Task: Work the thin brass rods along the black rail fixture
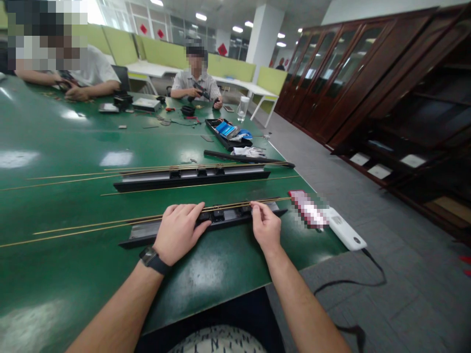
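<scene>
A long black strip housing point(228, 217) lies near the front edge of the green table point(73, 147), with thin brass rods point(91, 226) running along it and out to the left. My left hand point(180, 231) rests flat on the housing, fingers stretched over the rods. My right hand point(265, 226) pinches the brass rods at the housing's right part. A second black housing point(191, 177) with more brass rods lies just beyond, untouched.
A white power bank point(346, 234) with a cable sits at the table's right corner beside a blurred phone point(307, 208). Farther back are a black tray with blue items point(228, 132), a clear cup point(242, 108) and two seated people handling tools. Dark wooden cabinets line the right.
</scene>
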Demonstrator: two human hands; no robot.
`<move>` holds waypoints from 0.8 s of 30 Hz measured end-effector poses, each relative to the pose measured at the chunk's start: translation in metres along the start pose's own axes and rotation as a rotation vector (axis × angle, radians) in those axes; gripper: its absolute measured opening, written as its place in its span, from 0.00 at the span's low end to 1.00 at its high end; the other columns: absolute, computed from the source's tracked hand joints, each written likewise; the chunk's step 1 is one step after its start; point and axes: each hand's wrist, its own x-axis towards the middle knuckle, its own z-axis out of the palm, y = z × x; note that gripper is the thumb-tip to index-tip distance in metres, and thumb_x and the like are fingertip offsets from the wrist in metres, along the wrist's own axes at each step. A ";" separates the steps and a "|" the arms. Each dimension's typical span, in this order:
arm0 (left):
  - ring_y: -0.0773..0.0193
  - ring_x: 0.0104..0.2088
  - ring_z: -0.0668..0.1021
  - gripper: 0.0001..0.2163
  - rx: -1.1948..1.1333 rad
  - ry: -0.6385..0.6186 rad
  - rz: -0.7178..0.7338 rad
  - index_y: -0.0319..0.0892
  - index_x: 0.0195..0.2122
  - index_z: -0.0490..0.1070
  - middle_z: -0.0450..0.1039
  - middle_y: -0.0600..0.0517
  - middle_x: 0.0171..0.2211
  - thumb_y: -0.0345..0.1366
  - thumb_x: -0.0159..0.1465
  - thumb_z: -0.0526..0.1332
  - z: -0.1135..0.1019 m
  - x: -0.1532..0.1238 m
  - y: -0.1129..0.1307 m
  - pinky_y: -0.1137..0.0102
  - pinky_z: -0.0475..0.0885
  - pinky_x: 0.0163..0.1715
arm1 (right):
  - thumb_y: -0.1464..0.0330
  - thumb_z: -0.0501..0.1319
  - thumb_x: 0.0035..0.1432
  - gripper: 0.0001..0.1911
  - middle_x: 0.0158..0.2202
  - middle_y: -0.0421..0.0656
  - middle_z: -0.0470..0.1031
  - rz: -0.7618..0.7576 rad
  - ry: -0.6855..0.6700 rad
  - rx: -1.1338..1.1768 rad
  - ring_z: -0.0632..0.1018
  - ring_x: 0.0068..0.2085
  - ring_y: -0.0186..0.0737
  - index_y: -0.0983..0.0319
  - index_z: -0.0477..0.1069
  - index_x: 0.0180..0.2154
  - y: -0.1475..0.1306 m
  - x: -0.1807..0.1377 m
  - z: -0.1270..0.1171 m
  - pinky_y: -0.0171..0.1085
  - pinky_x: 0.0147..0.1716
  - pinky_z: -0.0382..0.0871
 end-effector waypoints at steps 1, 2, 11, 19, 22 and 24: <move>0.47 0.52 0.80 0.20 0.000 0.000 -0.001 0.43 0.59 0.73 0.80 0.42 0.52 0.48 0.71 0.60 0.000 0.000 0.000 0.53 0.68 0.51 | 0.58 0.58 0.70 0.16 0.44 0.45 0.86 0.002 0.002 -0.002 0.86 0.43 0.45 0.59 0.81 0.47 0.000 0.000 0.000 0.40 0.47 0.80; 0.47 0.51 0.80 0.20 0.001 -0.002 -0.002 0.43 0.59 0.73 0.80 0.42 0.52 0.48 0.71 0.60 0.000 0.000 0.000 0.53 0.68 0.51 | 0.58 0.58 0.70 0.16 0.43 0.46 0.86 0.010 0.009 0.000 0.86 0.43 0.45 0.59 0.81 0.47 0.000 0.000 0.000 0.40 0.47 0.80; 0.49 0.51 0.80 0.21 0.009 -0.011 -0.003 0.42 0.60 0.71 0.80 0.43 0.52 0.48 0.72 0.60 -0.002 0.000 0.001 0.54 0.67 0.52 | 0.57 0.56 0.71 0.18 0.43 0.46 0.86 0.043 0.040 -0.016 0.86 0.46 0.45 0.60 0.81 0.46 0.001 0.002 -0.002 0.41 0.49 0.78; 0.50 0.51 0.79 0.21 -0.025 -0.022 -0.031 0.43 0.60 0.71 0.80 0.44 0.51 0.48 0.71 0.61 -0.001 0.000 0.003 0.53 0.67 0.52 | 0.56 0.57 0.71 0.19 0.42 0.47 0.86 0.030 0.030 -0.030 0.86 0.44 0.46 0.60 0.81 0.47 -0.001 0.001 0.000 0.40 0.48 0.79; 0.51 0.51 0.79 0.20 -0.026 -0.038 -0.049 0.44 0.59 0.71 0.80 0.45 0.51 0.48 0.71 0.61 -0.002 0.000 0.004 0.55 0.66 0.53 | 0.55 0.57 0.71 0.20 0.42 0.48 0.86 0.076 0.060 -0.032 0.86 0.46 0.47 0.60 0.81 0.48 0.001 0.002 0.000 0.43 0.51 0.78; 0.52 0.51 0.79 0.21 -0.031 -0.047 -0.052 0.44 0.59 0.70 0.80 0.46 0.51 0.49 0.71 0.61 -0.003 0.001 0.005 0.55 0.66 0.53 | 0.55 0.57 0.71 0.20 0.43 0.48 0.86 0.098 0.064 -0.034 0.86 0.46 0.48 0.60 0.81 0.48 0.002 0.003 0.000 0.45 0.52 0.77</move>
